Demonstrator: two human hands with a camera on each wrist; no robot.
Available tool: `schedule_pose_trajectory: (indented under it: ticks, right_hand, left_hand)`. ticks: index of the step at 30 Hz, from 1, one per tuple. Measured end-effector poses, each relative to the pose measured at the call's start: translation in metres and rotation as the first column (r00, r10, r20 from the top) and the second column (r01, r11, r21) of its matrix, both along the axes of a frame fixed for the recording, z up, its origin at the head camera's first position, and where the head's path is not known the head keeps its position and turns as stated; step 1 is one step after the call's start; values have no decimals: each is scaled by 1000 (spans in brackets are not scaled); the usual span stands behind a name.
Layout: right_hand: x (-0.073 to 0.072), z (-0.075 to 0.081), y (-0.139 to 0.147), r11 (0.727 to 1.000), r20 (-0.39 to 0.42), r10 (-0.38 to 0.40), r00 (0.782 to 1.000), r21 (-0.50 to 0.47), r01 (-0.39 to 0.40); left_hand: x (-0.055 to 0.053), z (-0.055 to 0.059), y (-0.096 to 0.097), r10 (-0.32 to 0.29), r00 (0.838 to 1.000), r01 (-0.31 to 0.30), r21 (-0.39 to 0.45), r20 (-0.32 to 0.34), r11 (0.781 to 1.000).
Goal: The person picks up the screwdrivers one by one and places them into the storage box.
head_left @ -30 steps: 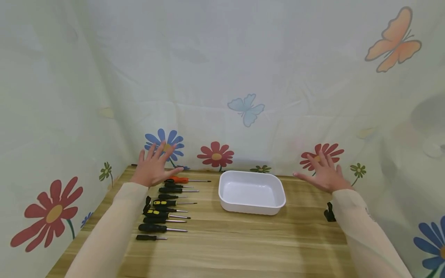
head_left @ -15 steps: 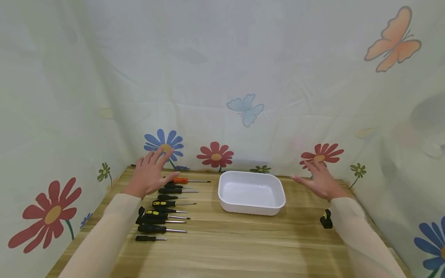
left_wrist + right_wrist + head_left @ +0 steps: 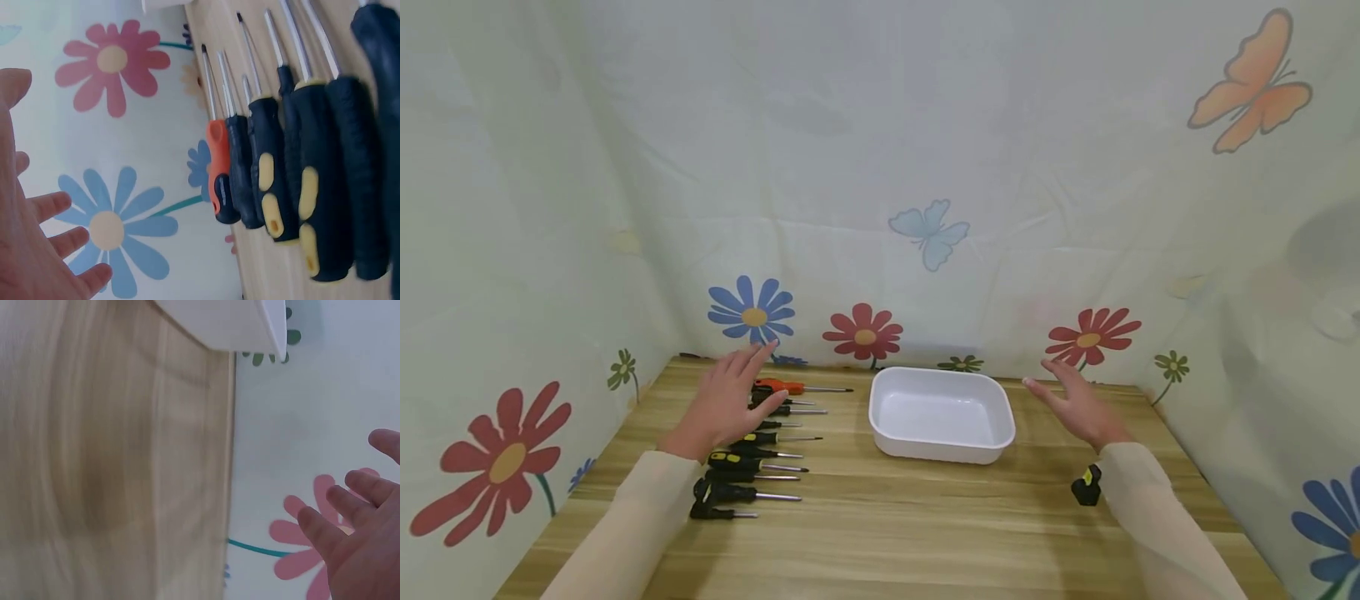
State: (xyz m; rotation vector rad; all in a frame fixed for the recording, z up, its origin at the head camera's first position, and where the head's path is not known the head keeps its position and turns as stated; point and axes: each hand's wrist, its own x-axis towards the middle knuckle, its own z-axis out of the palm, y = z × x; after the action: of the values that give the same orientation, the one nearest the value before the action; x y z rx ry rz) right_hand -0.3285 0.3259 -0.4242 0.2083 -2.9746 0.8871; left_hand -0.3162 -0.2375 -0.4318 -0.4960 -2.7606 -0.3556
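My left hand (image 3: 722, 404), fingers extended and thumb out, hovers by the handles of a row of screwdrivers on the left of the table. Nothing is in it. An orange-handled screwdriver (image 3: 219, 150) lies at the far end of the row; nearer ones include a black-and-yellow screwdriver (image 3: 733, 461) and a small black screwdriver (image 3: 713, 513). Their shafts point right. The hand and sleeve cover some handles in the head view. To the right of a white rectangular tray (image 3: 936, 448), my right hand (image 3: 1078, 410) is held with fingers extended, likewise holding nothing.
The wood-grain table (image 3: 887, 542) ends at a pale curtain (image 3: 820, 150) printed with flowers and butterflies, which also hangs at both sides. A small black-and-yellow piece (image 3: 1086, 486) shows beside the right sleeve.
Both hands have sunk lower, toward the table. The left now overlaps more of the screwdriver handles in the head view. Screwdrivers and tray stay where they were.
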Motion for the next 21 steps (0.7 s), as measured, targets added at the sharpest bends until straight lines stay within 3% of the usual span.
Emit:
schedule_pose_trajectory:
  ticks: [9, 21]
  right_hand:
    - [-4, -28, -5, 994, -62, 2, 998, -107, -9]
    - [-3, -48, -15, 955, 19, -66, 998, -289, 69]
  left_hand:
    - [19, -11, 3, -24, 1000, 24, 0, -2, 1000]
    - [46, -33, -8, -1, 1000, 0, 38, 24, 999]
